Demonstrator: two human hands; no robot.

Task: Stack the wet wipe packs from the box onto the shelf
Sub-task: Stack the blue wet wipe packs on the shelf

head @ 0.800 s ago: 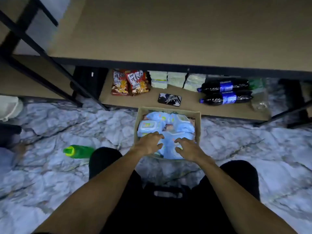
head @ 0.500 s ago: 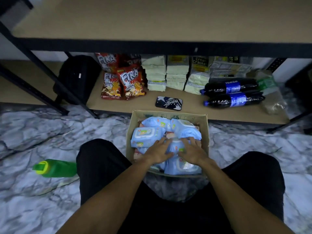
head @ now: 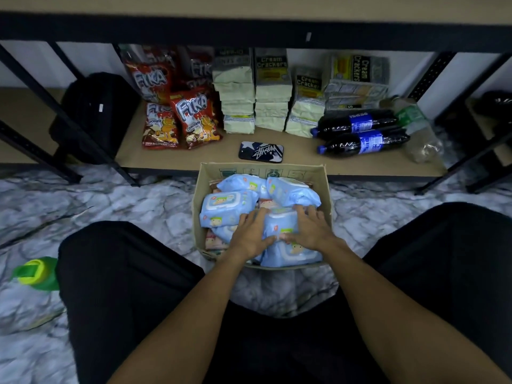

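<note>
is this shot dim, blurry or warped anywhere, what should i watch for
Head view: dim bluish light, brightest on the wet wipe packs in the box. Head view: the black trousers lose nearly all detail. Head view: the left hand and right hand look slightly soft, while the cream cracker packs read clearly. Head view: the shelf posts fan outward, a wide-angle warp.

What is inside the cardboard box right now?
Blue wipe packs fill the box, with pink-printed packs showing beneath at its left. The left hand and right hand lie on the nearest pack. The box floor and lower packs are covered.
</note>
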